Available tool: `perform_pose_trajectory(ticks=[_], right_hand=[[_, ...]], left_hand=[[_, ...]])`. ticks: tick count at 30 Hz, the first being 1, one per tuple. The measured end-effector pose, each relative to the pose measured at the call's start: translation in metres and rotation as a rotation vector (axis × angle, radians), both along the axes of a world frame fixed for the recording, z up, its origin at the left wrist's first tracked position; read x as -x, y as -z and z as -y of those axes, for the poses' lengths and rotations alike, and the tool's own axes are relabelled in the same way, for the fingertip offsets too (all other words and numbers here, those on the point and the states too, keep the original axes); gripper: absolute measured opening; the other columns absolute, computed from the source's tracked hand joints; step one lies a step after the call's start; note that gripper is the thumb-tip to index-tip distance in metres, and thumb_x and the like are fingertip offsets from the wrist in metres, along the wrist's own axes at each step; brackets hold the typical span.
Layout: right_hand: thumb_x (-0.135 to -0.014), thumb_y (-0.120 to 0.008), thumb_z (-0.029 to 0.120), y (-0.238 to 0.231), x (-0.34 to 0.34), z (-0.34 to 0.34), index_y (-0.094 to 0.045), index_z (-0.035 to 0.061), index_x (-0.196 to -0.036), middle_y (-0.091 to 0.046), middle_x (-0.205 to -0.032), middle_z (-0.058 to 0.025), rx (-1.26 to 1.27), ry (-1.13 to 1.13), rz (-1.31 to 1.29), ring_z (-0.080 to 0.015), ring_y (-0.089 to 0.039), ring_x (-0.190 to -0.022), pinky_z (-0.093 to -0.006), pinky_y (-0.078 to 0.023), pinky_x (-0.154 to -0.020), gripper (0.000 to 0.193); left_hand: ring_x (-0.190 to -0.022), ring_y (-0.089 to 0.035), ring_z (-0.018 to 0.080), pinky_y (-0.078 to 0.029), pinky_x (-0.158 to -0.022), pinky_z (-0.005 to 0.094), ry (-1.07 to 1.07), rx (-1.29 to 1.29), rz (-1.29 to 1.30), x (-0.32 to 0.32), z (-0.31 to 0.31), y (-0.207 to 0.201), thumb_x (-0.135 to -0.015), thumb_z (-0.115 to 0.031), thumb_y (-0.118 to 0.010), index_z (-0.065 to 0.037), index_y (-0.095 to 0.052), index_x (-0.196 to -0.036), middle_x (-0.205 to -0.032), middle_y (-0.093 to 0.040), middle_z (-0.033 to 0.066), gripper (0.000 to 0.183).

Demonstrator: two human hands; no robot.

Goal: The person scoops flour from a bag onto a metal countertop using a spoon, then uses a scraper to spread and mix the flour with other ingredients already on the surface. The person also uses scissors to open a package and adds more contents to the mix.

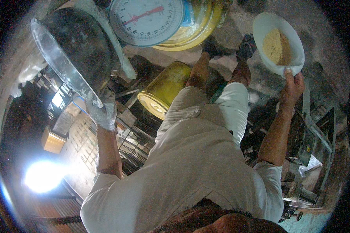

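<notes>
Bowl (296,40) in right hand (293,87), some fingertips hidden, scale (147,24) cropped above

Plain off-white shirt (198,163) on show, creased loosely across the front, short sleeves (270,186) finishing above the elbows! Down come pale shorts (235,103), reaching about the knees, and at the far end, dark footwear (247,46), its details murky.

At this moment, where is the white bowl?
In the head view, the white bowl is at the picture's upper right, held at its rim by the right hand.
</notes>
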State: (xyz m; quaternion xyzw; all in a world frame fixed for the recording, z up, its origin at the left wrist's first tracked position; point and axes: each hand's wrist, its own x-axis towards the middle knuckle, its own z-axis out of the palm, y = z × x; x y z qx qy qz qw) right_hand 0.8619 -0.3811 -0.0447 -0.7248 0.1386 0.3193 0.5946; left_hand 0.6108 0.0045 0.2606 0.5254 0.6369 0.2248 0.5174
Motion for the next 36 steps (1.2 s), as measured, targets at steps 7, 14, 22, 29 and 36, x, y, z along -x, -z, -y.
perform_pose_trajectory(ticks=[7,14,22,29,36], right_hand=[[-0.086,-0.073,0.018,0.004,-0.002,0.004,-0.063,-0.0028,-0.121,-0.067,-0.115,-0.0123,0.014,-0.026,0.006,-0.0214,-0.062,-0.103,-0.0349,-0.047,-0.092,0.042],[-0.085,-0.073,0.019,0.007,-0.001,0.005,-0.064,-0.0026,-0.118,-0.068,-0.113,-0.0116,-0.008,-0.002,0.03,-0.0216,-0.062,-0.102,-0.0349,-0.047,-0.092,0.041],[-0.083,-0.075,0.015,0.018,0.0,0.012,-0.065,-0.0015,-0.116,-0.069,-0.111,-0.0109,0.017,-0.03,0.033,-0.0207,-0.062,-0.101,-0.0349,-0.048,-0.091,0.038],[-0.085,-0.073,0.015,-0.008,-0.008,0.0,-0.065,-0.0011,-0.115,-0.07,-0.109,-0.0109,0.018,0.0,0.018,-0.0197,-0.063,-0.098,-0.0351,-0.049,-0.089,0.035],[-0.09,-0.067,0.011,-0.115,-0.046,-0.038,-0.062,-0.0046,-0.121,-0.066,-0.112,-0.0077,-0.036,-0.246,0.246,-0.0155,-0.059,-0.103,-0.0305,-0.045,-0.092,0.036]], left_hand=[[-0.102,-0.062,0.0203,-0.053,-0.088,0.0304,0.03,0.011,0.018,0.002,-0.001,-0.003,-0.09,-0.005,-0.064,0.003,-0.057,-0.123,-0.119,-0.064,0.015,0.035],[-0.091,-0.063,0.0199,-0.057,-0.077,0.0316,0.002,-0.052,-0.062,-0.001,0.002,0.004,-0.101,-0.024,-0.046,0.004,-0.058,-0.12,-0.106,-0.065,0.0138,0.036],[-0.088,-0.06,0.0206,-0.052,-0.072,0.0331,-0.192,0.428,0.572,0.003,-0.009,0.002,-0.097,-0.045,-0.053,-0.001,-0.06,-0.12,-0.101,-0.064,0.0121,0.05],[-0.095,-0.058,0.0257,-0.049,-0.081,0.0396,-0.155,0.245,0.329,0.073,-0.012,0.003,-0.09,-0.07,-0.046,-0.008,-0.054,-0.131,-0.109,-0.061,0.0149,0.074],[-0.089,-0.067,0.0231,-0.051,-0.081,0.0362,-0.04,0.418,-0.528,0.165,0.004,0.025,-0.092,-0.058,-0.055,-0.008,-0.059,-0.124,-0.108,-0.069,0.0179,0.06]])
